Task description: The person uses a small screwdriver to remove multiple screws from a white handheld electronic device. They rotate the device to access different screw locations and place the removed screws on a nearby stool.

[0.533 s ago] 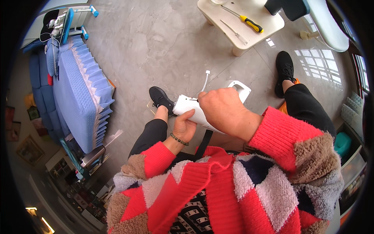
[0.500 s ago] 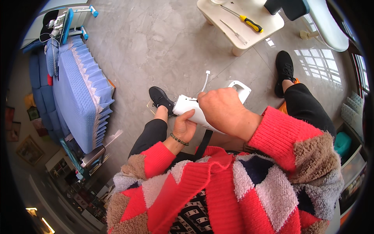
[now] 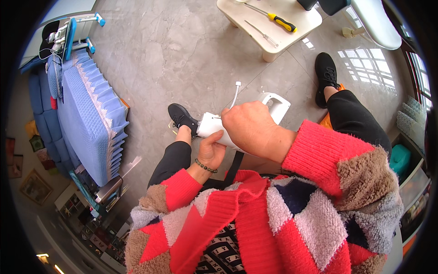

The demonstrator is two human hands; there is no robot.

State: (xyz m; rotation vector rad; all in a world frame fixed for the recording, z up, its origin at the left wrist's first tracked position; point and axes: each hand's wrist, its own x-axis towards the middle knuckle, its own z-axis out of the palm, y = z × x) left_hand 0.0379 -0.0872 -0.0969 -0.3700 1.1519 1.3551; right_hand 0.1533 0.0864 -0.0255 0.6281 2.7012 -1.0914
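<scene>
A white handheld appliance (image 3: 211, 125) with a looped handle (image 3: 278, 108) lies across in front of me, between my knees. My left hand (image 3: 211, 153) grips its left end from below, the thumb laid along the casing. Over the middle of the casing sits my right hand (image 3: 248, 125), closed in a fist with the knuckles up. Whatever its fingers pinch is hidden beneath them. A short white cable (image 3: 236, 95) with a small plug rises from behind my right hand. Much of the casing is covered by my hands.
Ahead stands a low cream table (image 3: 292, 43), bearing a yellow-and-black screwdriver (image 3: 284, 23) and a thin clear-handled one (image 3: 262, 33). To the left is a bed-like piece with a blue frilled cover (image 3: 86, 114). My black shoes (image 3: 326, 75) rest on the glossy tiled floor (image 3: 159, 50).
The surroundings have shifted slightly left and up in the picture. Both hands keep their places on the white appliance; my right fist now covers a dark spot that showed beside it.
</scene>
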